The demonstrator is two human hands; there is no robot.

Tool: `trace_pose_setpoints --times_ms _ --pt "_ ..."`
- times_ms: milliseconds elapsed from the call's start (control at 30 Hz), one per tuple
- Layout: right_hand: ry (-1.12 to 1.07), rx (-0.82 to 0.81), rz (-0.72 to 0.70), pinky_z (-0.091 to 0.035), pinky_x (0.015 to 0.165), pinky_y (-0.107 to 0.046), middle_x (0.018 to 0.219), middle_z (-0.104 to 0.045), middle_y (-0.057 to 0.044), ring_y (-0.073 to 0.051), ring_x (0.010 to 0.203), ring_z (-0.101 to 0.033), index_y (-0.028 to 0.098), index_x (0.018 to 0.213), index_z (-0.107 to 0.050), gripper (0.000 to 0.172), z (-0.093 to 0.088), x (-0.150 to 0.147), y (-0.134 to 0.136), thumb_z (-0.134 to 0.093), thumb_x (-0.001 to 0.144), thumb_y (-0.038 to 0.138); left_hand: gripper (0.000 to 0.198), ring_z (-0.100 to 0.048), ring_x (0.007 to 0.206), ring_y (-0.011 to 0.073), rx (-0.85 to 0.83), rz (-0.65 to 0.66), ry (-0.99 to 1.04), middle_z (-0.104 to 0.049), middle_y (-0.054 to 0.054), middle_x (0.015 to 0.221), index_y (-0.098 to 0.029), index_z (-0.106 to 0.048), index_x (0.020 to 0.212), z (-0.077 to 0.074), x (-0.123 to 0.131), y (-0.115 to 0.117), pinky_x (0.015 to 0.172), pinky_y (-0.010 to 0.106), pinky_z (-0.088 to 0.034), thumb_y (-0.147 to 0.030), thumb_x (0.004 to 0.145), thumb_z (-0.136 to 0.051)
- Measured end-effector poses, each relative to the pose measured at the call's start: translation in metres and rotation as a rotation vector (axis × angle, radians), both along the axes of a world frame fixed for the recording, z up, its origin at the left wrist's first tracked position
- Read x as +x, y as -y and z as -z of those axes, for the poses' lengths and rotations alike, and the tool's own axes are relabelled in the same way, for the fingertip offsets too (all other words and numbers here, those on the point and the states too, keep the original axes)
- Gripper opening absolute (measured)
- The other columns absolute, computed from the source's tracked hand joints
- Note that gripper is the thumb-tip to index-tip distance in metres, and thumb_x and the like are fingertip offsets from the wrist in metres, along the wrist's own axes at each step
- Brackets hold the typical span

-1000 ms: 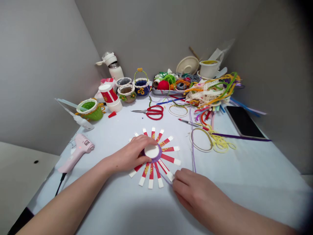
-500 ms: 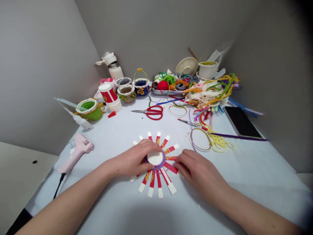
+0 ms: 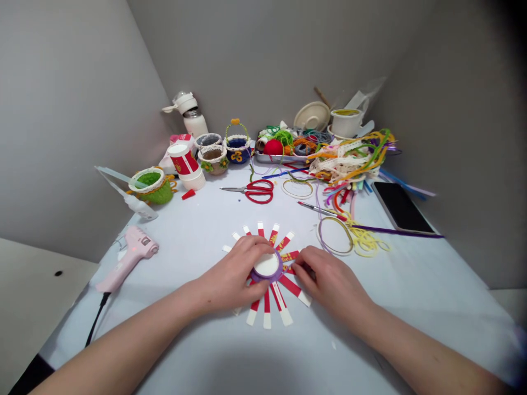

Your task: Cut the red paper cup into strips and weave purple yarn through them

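Observation:
A paper cup (image 3: 267, 264) is cut into red and white strips that fan out flat like rays around its round white base. Purple yarn (image 3: 277, 274) is wound in a band around that base. My left hand (image 3: 241, 271) is closed on the cup, with fingers over the far rim of the band and thumb at its near edge. At the right side of the band, my right hand (image 3: 325, 280) pinches the purple yarn close to the strips. Its fingertips partly hide the yarn and the strip beneath.
Red-handled scissors (image 3: 259, 192), a pen (image 3: 323, 210) and hoops (image 3: 335, 236) lie beyond the cup. To the left sits a pink glue gun (image 3: 132, 255). Small woven baskets (image 3: 213, 159), a tray of yarn (image 3: 280, 159) and a phone (image 3: 401, 207) stand or lie farther out.
The cup has turned a little and shifted slightly right under my left hand. My right hand's fingertips have come slightly up and closer to the purple band.

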State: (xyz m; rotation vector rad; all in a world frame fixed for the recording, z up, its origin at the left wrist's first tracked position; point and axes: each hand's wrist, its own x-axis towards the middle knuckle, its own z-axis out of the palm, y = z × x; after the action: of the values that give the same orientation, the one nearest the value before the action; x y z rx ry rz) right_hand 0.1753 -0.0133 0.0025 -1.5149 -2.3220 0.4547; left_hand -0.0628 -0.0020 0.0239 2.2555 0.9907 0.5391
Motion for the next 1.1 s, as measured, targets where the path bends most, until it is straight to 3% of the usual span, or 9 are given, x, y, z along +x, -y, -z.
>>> trace_pose_setpoints --times_ms 167,400,567,767,967,1100 --pt "-0.004 -0.005 -0.011 -0.041 0.062 -0.028 0.076 -0.06 -0.002 -0.016 0.069 -0.057 0.02 0.077 -0.059 0.018 -0.001 0.001 -0.001 -0.052 0.094 0.018 0.047 -0.051 0.119 0.0285 -0.016 -0.089 -0.019 -0.058 0.011 0.124 -0.021 -0.051 0.122 0.008 0.004 -0.001 0.103 0.047 -0.045 -0.021 0.082 -0.075" --pt "-0.105 0.01 -0.21 -0.049 0.075 -0.03 0.096 -0.063 -0.007 -0.018 0.086 -0.061 0.02 0.096 -0.066 0.021 -0.013 0.008 0.0 -0.047 0.098 0.013 0.044 -0.052 0.119 0.0276 -0.03 0.006 -0.117 -0.062 0.007 0.123 -0.026 -0.054 0.127 -0.003 -0.02 -0.018 0.103 0.046 -0.043 -0.02 0.087 -0.071" --pt "0.027 -0.022 -0.38 -0.045 0.065 -0.028 0.087 -0.062 -0.005 -0.017 0.076 -0.058 0.018 0.084 -0.064 0.022 -0.017 0.009 0.019 -0.048 0.094 0.008 0.043 -0.051 0.123 0.0268 -0.055 0.107 -0.131 -0.062 0.007 0.13 -0.026 -0.053 0.131 -0.008 -0.03 -0.027 0.106 0.045 -0.04 -0.02 0.091 -0.068" --pt "0.176 0.142 -0.536 -0.035 0.058 -0.03 0.078 -0.06 -0.004 -0.018 0.069 -0.053 0.018 0.074 -0.058 0.023 -0.016 0.008 0.036 -0.05 0.088 0.001 0.045 -0.052 0.123 0.0267 -0.076 0.098 -0.114 -0.062 0.007 0.13 -0.028 -0.054 0.133 -0.008 -0.031 -0.026 0.106 0.044 -0.041 -0.021 0.091 -0.067" --pt "0.253 0.229 -0.43 -0.033 0.057 -0.031 0.079 -0.06 -0.006 -0.019 0.067 -0.05 0.019 0.076 -0.059 0.023 -0.015 0.013 0.03 -0.052 0.079 -0.003 0.043 -0.053 0.121 0.0262 -0.076 0.12 -0.086 -0.063 0.007 0.129 -0.028 -0.055 0.132 -0.007 -0.033 -0.027 0.104 0.044 -0.043 -0.021 0.091 -0.066" --pt "0.23 0.146 -0.316 -0.037 0.06 -0.03 0.083 -0.06 -0.006 -0.019 0.072 -0.054 0.018 0.079 -0.061 0.021 -0.014 0.016 0.019 -0.052 0.086 0.001 0.043 -0.052 0.121 0.0262 -0.103 0.139 -0.065 -0.063 0.007 0.127 -0.028 -0.054 0.132 -0.007 -0.031 -0.026 0.104 0.044 -0.043 -0.022 0.091 -0.066"
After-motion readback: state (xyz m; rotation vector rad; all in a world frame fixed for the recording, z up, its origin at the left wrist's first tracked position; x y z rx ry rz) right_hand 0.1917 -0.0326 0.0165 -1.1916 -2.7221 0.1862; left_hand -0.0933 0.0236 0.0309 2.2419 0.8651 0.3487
